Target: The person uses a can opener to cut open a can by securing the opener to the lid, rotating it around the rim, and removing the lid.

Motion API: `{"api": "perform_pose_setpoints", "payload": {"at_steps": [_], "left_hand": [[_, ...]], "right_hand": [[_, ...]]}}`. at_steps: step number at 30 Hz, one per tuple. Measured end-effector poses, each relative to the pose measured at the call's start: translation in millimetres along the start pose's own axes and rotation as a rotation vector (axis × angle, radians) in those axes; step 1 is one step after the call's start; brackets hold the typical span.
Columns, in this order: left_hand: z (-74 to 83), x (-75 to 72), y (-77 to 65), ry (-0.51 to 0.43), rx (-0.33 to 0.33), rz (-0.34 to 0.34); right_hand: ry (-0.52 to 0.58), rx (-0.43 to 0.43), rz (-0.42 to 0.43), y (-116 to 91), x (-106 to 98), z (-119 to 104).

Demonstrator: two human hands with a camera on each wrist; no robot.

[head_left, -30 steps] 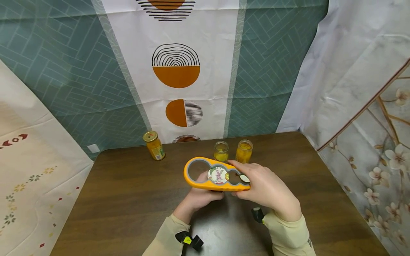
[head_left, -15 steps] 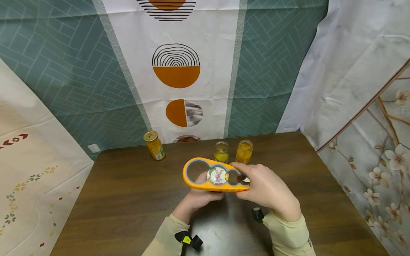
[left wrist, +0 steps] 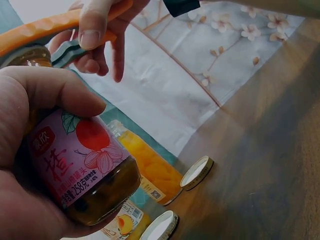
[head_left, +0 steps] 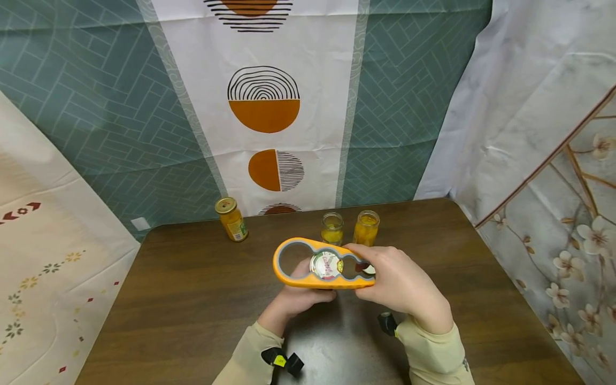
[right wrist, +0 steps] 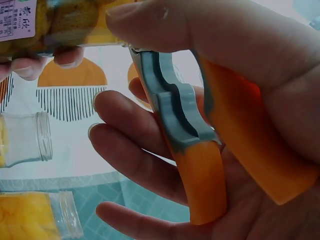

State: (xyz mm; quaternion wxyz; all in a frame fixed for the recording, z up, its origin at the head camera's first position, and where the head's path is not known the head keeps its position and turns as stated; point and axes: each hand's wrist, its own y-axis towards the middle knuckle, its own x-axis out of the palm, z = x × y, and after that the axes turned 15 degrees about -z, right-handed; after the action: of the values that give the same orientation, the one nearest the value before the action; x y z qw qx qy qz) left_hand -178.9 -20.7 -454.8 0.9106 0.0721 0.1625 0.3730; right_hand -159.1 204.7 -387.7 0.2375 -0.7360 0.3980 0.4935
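Note:
My left hand point(head_left: 304, 300) grips a glass jar point(left wrist: 82, 160) with a pinkish-purple label and red fruit drawn on it. An orange jar opener point(head_left: 310, 280) with grey wavy inner edges sits around the jar's printed lid point(head_left: 325, 265); the lid shows through its middle opening. In my right hand point(head_left: 404, 280) is the opener's narrow end. The right wrist view shows my thumb on one orange handle point(right wrist: 206, 182) side, with the other fingers spread along the opposite side. The jar's body is hidden below the opener in the head view.
Two lidless jars stand behind my hands, one with pale yellow contents point(head_left: 332, 229), one with orange fruit point(head_left: 367, 227). Two loose lids, a nearer one point(left wrist: 161, 227) and a farther one point(left wrist: 197, 172), lie by them. A gold-lidded jar point(head_left: 232, 219) stands at the table's back left.
The opener has shifted slightly left with the jar lid inside it. My right fingers have moved a little lower along the opener. The standing jars are unmoved.

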Motion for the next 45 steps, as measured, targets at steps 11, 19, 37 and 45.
{"api": "perform_pose_setpoints", "payload": {"at_steps": [11,19,37,45], "left_hand": [[-1.0,-1.4,1.8,0.008,0.017,-0.006],[-1.2,-0.7,1.1,0.014,0.008,-0.006],[-6.4,-4.7,4.1,-0.028,-0.005,0.012],[-21.6,-9.7,2.8,-0.164,-0.151,0.171]], "right_hand": [[0.019,-0.015,0.015,-0.5,-1.8,-0.8],[0.014,-0.024,0.027,-1.2,-1.7,-0.6],[0.019,-0.022,0.06,-4.0,-3.3,-0.8],[0.052,0.052,0.15,-5.6,-6.3,-0.6]]}}
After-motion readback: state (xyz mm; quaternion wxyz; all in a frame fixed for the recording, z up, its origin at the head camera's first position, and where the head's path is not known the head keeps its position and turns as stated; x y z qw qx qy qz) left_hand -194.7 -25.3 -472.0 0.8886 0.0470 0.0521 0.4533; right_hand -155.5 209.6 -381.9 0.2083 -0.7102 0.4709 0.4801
